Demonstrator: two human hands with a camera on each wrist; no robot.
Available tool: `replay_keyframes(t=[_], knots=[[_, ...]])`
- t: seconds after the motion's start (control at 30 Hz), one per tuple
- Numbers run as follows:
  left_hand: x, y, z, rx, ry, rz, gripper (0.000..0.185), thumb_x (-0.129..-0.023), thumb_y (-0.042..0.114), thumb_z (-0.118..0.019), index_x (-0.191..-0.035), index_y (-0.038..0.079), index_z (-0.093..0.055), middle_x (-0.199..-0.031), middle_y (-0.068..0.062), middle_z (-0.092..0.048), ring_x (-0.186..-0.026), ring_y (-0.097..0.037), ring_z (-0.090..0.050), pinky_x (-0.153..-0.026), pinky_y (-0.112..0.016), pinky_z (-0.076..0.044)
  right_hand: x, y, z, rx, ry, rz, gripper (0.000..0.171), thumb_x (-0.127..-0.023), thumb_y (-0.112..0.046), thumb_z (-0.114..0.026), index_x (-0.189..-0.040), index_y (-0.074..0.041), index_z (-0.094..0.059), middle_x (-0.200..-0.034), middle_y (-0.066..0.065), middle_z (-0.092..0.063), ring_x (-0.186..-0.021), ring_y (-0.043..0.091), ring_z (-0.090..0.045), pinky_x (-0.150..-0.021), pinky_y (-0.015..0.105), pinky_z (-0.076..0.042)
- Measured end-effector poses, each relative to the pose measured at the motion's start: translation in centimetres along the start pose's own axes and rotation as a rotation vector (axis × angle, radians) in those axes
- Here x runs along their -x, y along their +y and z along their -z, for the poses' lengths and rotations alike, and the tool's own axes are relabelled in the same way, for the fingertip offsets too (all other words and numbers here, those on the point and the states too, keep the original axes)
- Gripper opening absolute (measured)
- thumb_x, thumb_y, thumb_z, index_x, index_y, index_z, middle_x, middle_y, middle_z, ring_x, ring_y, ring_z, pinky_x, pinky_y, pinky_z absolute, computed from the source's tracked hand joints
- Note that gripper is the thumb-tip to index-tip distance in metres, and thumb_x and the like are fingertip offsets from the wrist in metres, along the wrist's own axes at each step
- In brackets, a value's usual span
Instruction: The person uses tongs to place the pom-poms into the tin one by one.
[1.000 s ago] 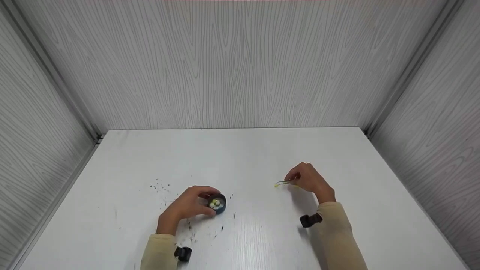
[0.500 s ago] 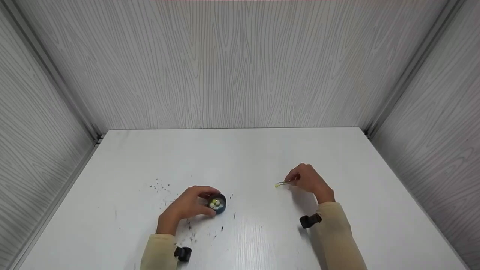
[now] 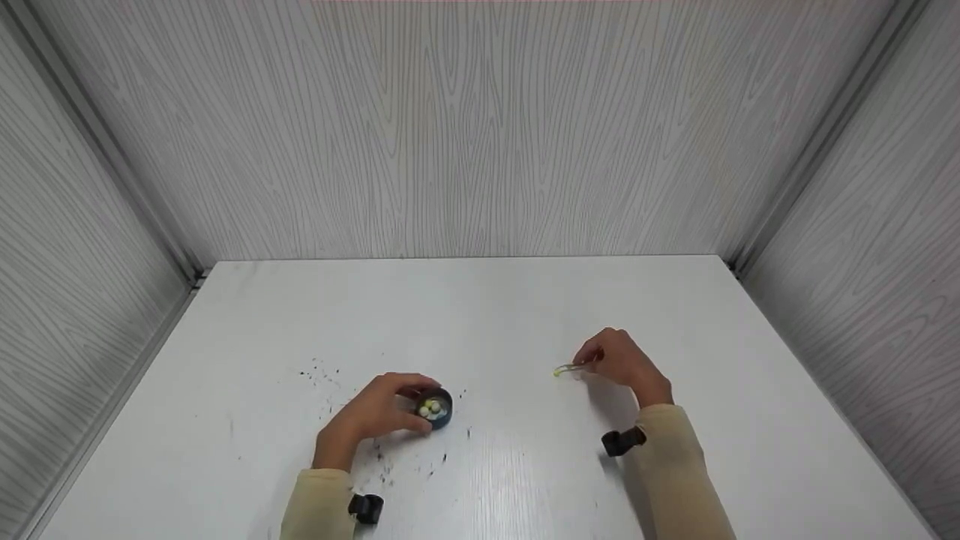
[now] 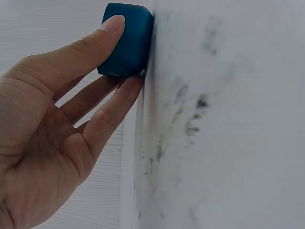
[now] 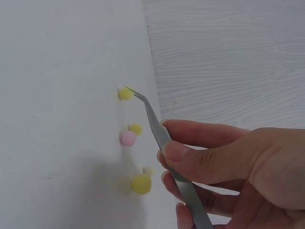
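2 beige sleeves [image 3: 679, 472] come in from the near edge, a black wrist device [image 3: 366, 509] at each wrist. Dark specks [image 3: 444, 456] mark the white table [image 3: 480, 315] around the left hand [image 3: 381, 409], whose thumb and fingers curl round a small blue container [image 4: 134, 45] resting on the table. Inside it sit several pale and yellow balls [image 3: 430, 408]. Slightly farther away, the right hand [image 3: 619, 361] pinches metal tweezers [image 5: 155, 126] between thumb and fingers. Their bent tips are at a yellow ball [image 5: 126, 94]; whether they squeeze it is unclear. Near the tweezers lie a pink ball [image 5: 127, 138] and a bigger yellow ball [image 5: 141, 184], each with a smaller ball beside it. Beyond rises a grey wood-grain wall [image 3: 465, 127].
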State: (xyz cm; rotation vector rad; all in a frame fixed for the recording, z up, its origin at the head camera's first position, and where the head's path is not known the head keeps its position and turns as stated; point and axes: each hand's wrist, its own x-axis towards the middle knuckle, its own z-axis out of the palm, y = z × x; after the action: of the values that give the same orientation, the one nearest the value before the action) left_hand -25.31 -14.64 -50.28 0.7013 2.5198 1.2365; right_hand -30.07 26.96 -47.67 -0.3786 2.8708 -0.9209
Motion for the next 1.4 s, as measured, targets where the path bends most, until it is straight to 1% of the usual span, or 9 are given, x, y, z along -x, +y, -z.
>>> replay_keyframes(t=[0.17, 0.3, 0.57, 0.8, 0.87, 1.1, 1.33, 1.4], knots=[[-0.1, -0.1, 0.0, 0.009, -0.006, -0.006, 0.055, -0.081, 0.014, -0.088, -0.132, 0.013, -0.069, -0.132, -0.008, -0.071, -0.122, -0.034, -0.066, -0.108, -0.059, -0.049, 0.0, 0.3, -0.1, -0.012, 0.004, -0.013, 0.019, -0.088, 0.008, -0.072, -0.094, -0.006, -0.083, -0.097, 0.011, -0.079, -0.086, 0.018, -0.065, -0.075, 0.032, -0.054], [-0.2, -0.1, 0.0, 0.020, -0.007, -0.005, 0.055, -0.081, 0.014, -0.088, -0.132, 0.013, -0.069, -0.132, -0.008, -0.071, -0.123, -0.034, -0.066, -0.108, -0.059, -0.049, 0.1, 0.4, -0.1, -0.010, 0.011, -0.015, 0.020, -0.088, 0.008, -0.071, -0.093, -0.007, -0.083, -0.098, 0.011, -0.079, -0.087, 0.019, -0.066, -0.077, 0.035, -0.056], [-0.2, 0.2, 0.0, 0.020, -0.004, -0.002, 0.056, -0.080, 0.012, -0.088, -0.132, 0.012, -0.068, -0.132, -0.009, -0.071, -0.123, -0.034, -0.066, -0.108, -0.058, -0.049, 0.2, 0.1, 0.3, 0.011, 0.012, 0.009, 0.022, -0.089, 0.011, -0.068, -0.093, -0.005, -0.083, -0.098, 0.013, -0.079, -0.088, 0.022, -0.069, -0.078, 0.038, -0.058], [-0.2, 0.3, -0.1, 0.025, 0.002, 0.011, 0.056, -0.080, 0.012, -0.089, -0.132, 0.013, -0.068, -0.132, -0.008, -0.071, -0.124, -0.034, -0.065, -0.109, -0.058, -0.049, 0.1, -0.2, 0.3, 0.005, 0.023, 0.032, 0.022, -0.088, 0.011, -0.066, -0.091, -0.004, -0.082, -0.094, 0.013, -0.079, -0.082, 0.019, -0.066, -0.073, 0.032, -0.054], [-0.2, 0.2, 0.0, 0.024, 0.000, 0.011, 0.056, -0.080, 0.012, -0.089, -0.133, 0.013, -0.068, -0.132, -0.008, -0.071, -0.124, -0.034, -0.065, -0.109, -0.058, -0.049, 0.1, -0.4, 0.3, 0.003, 0.029, 0.036, 0.022, -0.088, 0.011, -0.067, -0.092, -0.005, -0.083, -0.094, 0.012, -0.079, -0.083, 0.019, -0.066, -0.074, 0.032, -0.054], [-0.2, 0.2, 0.0, 0.025, -0.005, 0.014, 0.056, -0.081, 0.013, -0.088, -0.133, 0.014, -0.068, -0.132, -0.008, -0.070, -0.124, -0.034, -0.065, -0.109, -0.058, -0.049, 0.2, -1.3, 0.2, -0.015, 0.056, 0.080, 0.024, -0.088, 0.013, -0.067, -0.093, -0.005, -0.083, -0.095, 0.011, -0.079, -0.090, 0.023, -0.070, -0.081, 0.039, -0.057], [-0.1, 0.0, 0.0, 0.011, -0.004, 0.014, 0.055, -0.081, 0.015, -0.088, -0.132, 0.016, -0.069, -0.132, -0.006, -0.071, -0.125, -0.034, -0.065, -0.110, -0.060, -0.047, 0.5, -2.3, 0.3, -0.006, 0.072, 0.126, 0.025, -0.087, 0.015, -0.067, -0.093, -0.005, -0.083, -0.095, 0.010, -0.079, -0.091, 0.024, -0.069, -0.081, 0.039, -0.057], [-0.1, 0.0, -0.1, 0.017, -0.003, 0.010, 0.054, -0.081, 0.015, -0.088, -0.132, 0.016, -0.069, -0.131, -0.006, -0.071, -0.125, -0.034, -0.065, -0.110, -0.060, -0.047, 0.7, -2.7, 0.3, -0.001, 0.078, 0.151, 0.025, -0.087, 0.014, -0.068, -0.093, -0.005, -0.083, -0.094, 0.010, -0.079, -0.091, 0.025, -0.069, -0.081, 0.039, -0.056]])
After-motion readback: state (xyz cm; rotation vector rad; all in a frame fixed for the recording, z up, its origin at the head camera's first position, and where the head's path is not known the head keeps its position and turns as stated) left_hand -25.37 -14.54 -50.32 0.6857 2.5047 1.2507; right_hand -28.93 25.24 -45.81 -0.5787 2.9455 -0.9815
